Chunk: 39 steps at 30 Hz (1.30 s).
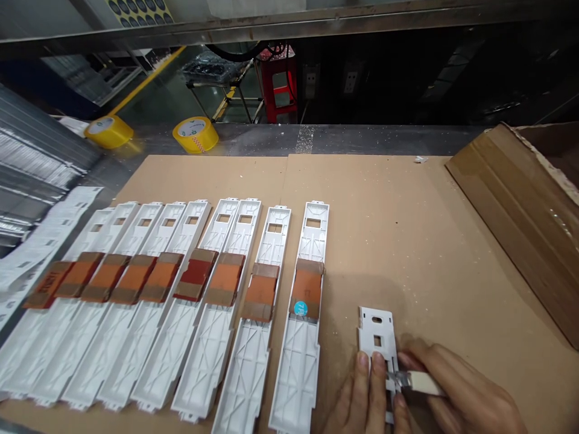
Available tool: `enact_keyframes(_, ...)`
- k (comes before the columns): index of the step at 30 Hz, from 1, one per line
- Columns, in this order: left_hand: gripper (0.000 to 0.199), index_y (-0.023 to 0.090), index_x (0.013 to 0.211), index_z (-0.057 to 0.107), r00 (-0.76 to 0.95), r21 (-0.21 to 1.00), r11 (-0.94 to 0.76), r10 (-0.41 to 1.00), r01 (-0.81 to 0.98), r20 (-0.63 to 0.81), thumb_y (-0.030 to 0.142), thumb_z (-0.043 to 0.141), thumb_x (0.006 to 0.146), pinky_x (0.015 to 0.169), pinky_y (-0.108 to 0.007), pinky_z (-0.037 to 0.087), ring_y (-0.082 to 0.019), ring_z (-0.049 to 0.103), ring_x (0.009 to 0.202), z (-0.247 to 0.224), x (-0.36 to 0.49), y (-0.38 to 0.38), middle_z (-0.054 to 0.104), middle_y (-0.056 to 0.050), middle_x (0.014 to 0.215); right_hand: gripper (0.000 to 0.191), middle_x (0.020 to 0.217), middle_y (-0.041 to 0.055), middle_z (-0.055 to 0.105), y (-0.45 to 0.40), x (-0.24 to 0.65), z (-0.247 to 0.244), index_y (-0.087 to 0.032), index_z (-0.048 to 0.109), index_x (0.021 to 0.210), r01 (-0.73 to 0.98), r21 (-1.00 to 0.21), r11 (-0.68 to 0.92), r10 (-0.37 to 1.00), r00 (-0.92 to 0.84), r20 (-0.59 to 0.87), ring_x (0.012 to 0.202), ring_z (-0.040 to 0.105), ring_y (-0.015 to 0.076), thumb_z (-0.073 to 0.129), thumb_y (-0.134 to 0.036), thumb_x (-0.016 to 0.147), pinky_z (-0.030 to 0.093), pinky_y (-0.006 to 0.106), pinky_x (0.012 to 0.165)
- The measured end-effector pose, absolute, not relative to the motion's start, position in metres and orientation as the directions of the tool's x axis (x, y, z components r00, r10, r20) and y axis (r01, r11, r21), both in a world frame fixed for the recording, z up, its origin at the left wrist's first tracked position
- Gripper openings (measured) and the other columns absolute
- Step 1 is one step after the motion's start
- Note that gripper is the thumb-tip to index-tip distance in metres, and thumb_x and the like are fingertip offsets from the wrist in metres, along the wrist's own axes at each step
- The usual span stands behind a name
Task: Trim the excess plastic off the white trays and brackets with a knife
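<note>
A small white plastic plate (376, 328) with cut-out holes lies on the brown board at the lower right. The fingers of my left hand (362, 398) press on its lower part and cover some of it. My right hand (465, 386) is closed around a pale, flat-handled tool (424, 383), whose clear or metallic tip touches the plate's right edge. To the left lies a long white plastic strip (294, 374) with brown and orange wrapping (308, 283) around its middle and a round blue sticker (300, 308).
Several similar wrapped white strips (221, 337) lie side by side on the left. Two yellow tape rolls (195, 134) stand behind the brown board (362, 199). A cardboard box (511, 223) occupies the right side. Printed paper sheets (49, 241) lie far left.
</note>
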<state>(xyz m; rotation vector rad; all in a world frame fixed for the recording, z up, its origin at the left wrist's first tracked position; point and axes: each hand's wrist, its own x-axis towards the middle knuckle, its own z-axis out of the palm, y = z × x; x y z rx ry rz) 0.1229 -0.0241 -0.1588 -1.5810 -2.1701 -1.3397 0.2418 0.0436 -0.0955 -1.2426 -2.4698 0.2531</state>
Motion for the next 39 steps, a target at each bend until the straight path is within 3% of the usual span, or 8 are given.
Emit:
enact_keyframes(3, 0.024, 0.022, 0.101, 0.072, -0.354, 0.54, -0.018, 0.737, 0.841, 0.576, 0.021, 0.054, 0.087, 0.078, -0.027, 0.056, -0.019, 0.071, 0.093, -0.166, 0.126, -0.03, 0.074, -0.006, 0.105, 0.045, 0.094, 0.0025, 0.067, 0.043, 0.24, -0.104, -0.022, 0.048, 0.137, 0.725, -0.324, 0.608, 0.794, -0.566, 0.222, 0.079, 0.068, 0.0106, 0.039, -0.011, 0.094, 0.052, 0.017, 0.065)
enact_keyframes(5, 0.022, 0.024, 0.095, 0.072, -0.294, 0.511, -0.068, 0.75, 0.857, 0.592, 0.016, 0.055, 0.084, 0.086, -0.031, 0.055, -0.022, 0.068, 0.104, -0.171, 0.126, -0.034, 0.074, -0.005, 0.106, 0.046, 0.088, 0.0011, 0.065, 0.043, 0.237, -0.108, -0.023, 0.05, 0.136, 0.723, -0.345, 0.599, 0.8, -0.553, 0.23, 0.073, 0.066, 0.0101, 0.039, -0.01, 0.093, 0.05, 0.017, 0.06)
enact_keyframes(12, 0.021, 0.021, 0.086, 0.071, -0.021, 0.285, -0.236, 0.737, 0.929, 0.676, 0.014, 0.052, 0.082, 0.088, -0.032, 0.054, -0.025, 0.065, 0.112, -0.161, 0.112, -0.027, 0.074, -0.007, 0.108, 0.022, 0.085, 0.0038, 0.068, 0.045, 0.228, -0.097, -0.018, 0.054, 0.114, 0.675, -0.337, 0.656, 0.755, -0.585, 0.297, 0.073, 0.068, 0.0122, 0.041, -0.017, 0.096, 0.053, 0.019, 0.069)
enact_keyframes(16, 0.024, 0.021, 0.098, 0.072, -0.336, 0.508, -0.014, 0.736, 0.861, 0.588, 0.024, 0.051, 0.089, 0.08, -0.025, 0.055, -0.018, 0.071, 0.093, -0.162, 0.119, -0.028, 0.075, -0.007, 0.102, 0.025, 0.088, 0.0042, 0.071, 0.047, 0.23, -0.092, -0.018, 0.051, 0.112, 0.786, -0.256, 0.563, 0.822, -0.501, 0.271, 0.074, 0.071, 0.0125, 0.035, -0.034, 0.102, 0.053, 0.017, 0.064)
enact_keyframes(18, 0.025, 0.02, 0.104, 0.072, -0.407, 0.57, 0.036, 0.738, 0.821, 0.539, 0.028, 0.052, 0.091, 0.078, -0.024, 0.056, -0.017, 0.072, 0.091, -0.167, 0.124, -0.032, 0.075, -0.007, 0.104, 0.032, 0.085, 0.0026, 0.072, 0.048, 0.233, -0.092, -0.02, 0.052, 0.109, 0.851, -0.207, 0.483, 0.868, -0.433, 0.242, 0.07, 0.071, 0.0127, 0.032, -0.043, 0.103, 0.052, 0.017, 0.055)
enact_keyframes(25, 0.018, 0.023, 0.096, 0.069, -0.189, 0.417, -0.077, 0.807, 0.905, 0.559, 0.019, 0.062, 0.079, 0.085, -0.032, 0.057, -0.025, 0.067, 0.109, -0.182, 0.128, -0.046, 0.071, -0.009, 0.116, 0.026, 0.077, -0.0036, 0.067, 0.031, 0.253, -0.113, -0.027, 0.052, 0.097, 0.887, -0.128, 0.444, 0.894, -0.429, 0.129, 0.063, 0.069, 0.011, 0.032, -0.045, 0.102, 0.048, 0.017, 0.043)
enact_keyframes(31, 0.024, 0.022, 0.1, 0.068, -0.206, 0.428, -0.056, 0.815, 0.902, 0.541, 0.021, 0.066, 0.077, 0.084, -0.033, 0.058, -0.026, 0.067, 0.107, -0.18, 0.126, -0.047, 0.069, -0.011, 0.12, 0.023, 0.076, -0.004, 0.065, 0.023, 0.266, -0.126, -0.028, 0.054, 0.096, 0.869, -0.125, 0.479, 0.878, -0.471, 0.088, 0.063, 0.068, 0.0125, 0.038, -0.045, 0.099, 0.048, 0.02, 0.042)
enact_keyframes(39, 0.016, 0.022, 0.092, 0.069, -0.158, 0.384, -0.08, 0.82, 0.92, 0.55, 0.02, 0.062, 0.078, 0.084, -0.032, 0.058, -0.025, 0.066, 0.109, -0.176, 0.122, -0.046, 0.071, -0.01, 0.116, 0.022, 0.076, -0.0059, 0.066, 0.023, 0.265, -0.124, -0.03, 0.056, 0.092, 0.885, -0.132, 0.447, 0.894, -0.446, 0.043, 0.063, 0.068, 0.0109, 0.041, -0.045, 0.098, 0.047, 0.018, 0.042)
